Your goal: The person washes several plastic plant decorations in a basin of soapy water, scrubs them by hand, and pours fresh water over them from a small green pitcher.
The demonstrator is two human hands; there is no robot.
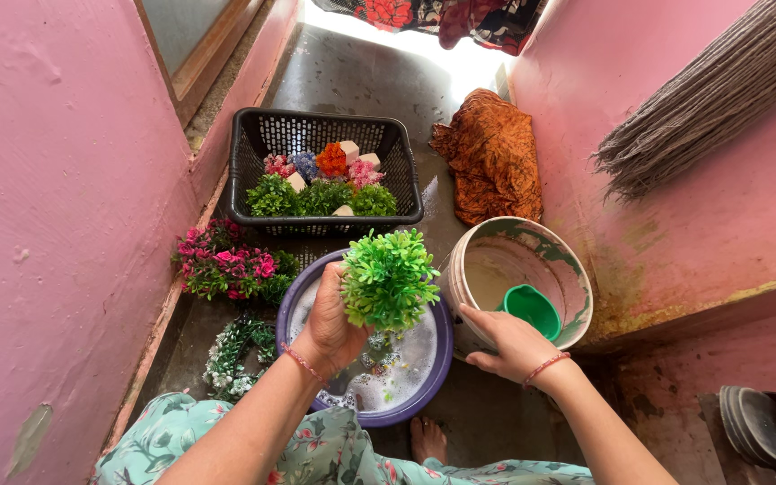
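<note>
Down on the grey floor (496,422), nearest of all, a bare foot (427,438) shows between the knees of a person in a pale green floral garment (316,454). Just beyond it sits a purple basin (406,409) of soapy water. The left hand (327,325), a red thread at the wrist, is raised over the basin with its fingers curled tight round the base of a bright green plastic plant (389,279), held upright above the suds. The right hand (509,344), also with a red thread, rests on the near rim of a worn white bucket (568,278) just right of the basin; its fingers lie together, bent over the rim, gripping nothing else. A green mug (532,310) sits inside the bucket.

Left of the basin, along the foot of the pink wall (65,224), lie a green and white garland (231,355) and, further on, a bunch of pink artificial flowers (226,265). Behind the basin stands a black plastic basket (253,153) holding more small artificial plants, green, pink, orange and blue. To its right an orange cloth (493,153) lies crumpled against the far wall, and a broom (702,99) leans above it.
</note>
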